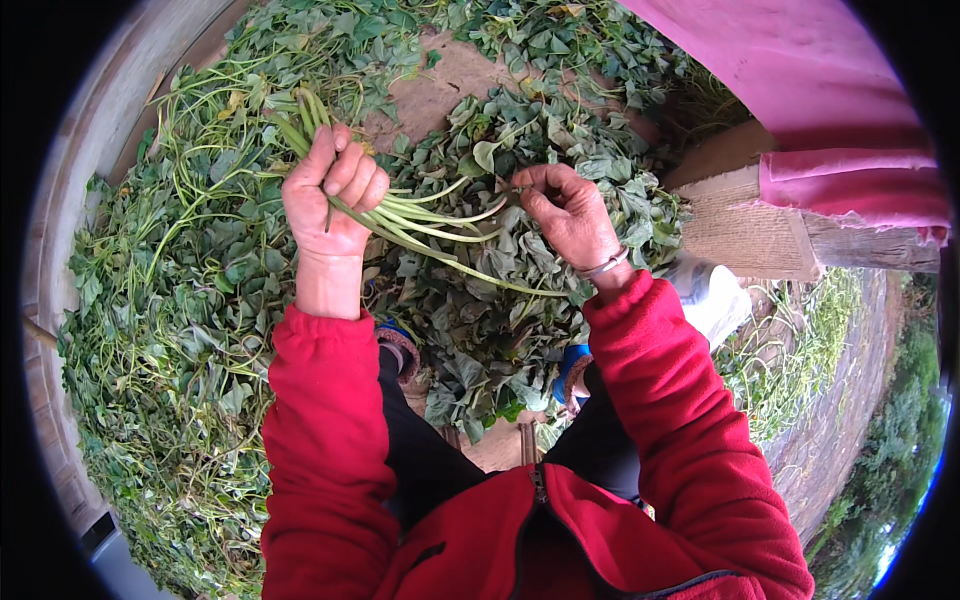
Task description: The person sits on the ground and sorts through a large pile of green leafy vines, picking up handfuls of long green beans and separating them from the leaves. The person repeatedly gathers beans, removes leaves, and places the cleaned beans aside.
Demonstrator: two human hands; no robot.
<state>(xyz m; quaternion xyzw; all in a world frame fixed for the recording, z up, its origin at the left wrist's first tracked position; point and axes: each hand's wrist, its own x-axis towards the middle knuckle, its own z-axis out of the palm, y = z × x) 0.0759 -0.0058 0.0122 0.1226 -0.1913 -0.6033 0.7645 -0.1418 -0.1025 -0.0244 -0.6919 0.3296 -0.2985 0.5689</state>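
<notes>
My left hand [334, 187] is closed around a bundle of long green leaf stalks [420, 217]. Their thicker ends stick out above the fist, and the paler ends fan out towards the right. My right hand [566, 214], with a bangle at the wrist, is bent just beyond the stalk tips, thumb and forefinger pinched together. Something small and dark seems to be at these fingertips, too small to name. Under both hands lies a heap of loose, wilting green leaves [480, 360].
Leafy vines [210, 262] are piled along the left, with more at the top. Bare ground [442, 90] shows between heaps. A torn cardboard piece [742, 225], a wooden beam [870, 244] and pink cloth [847, 180] stand at right, near a whitish plastic bag [709, 296]. A wall curves along the left.
</notes>
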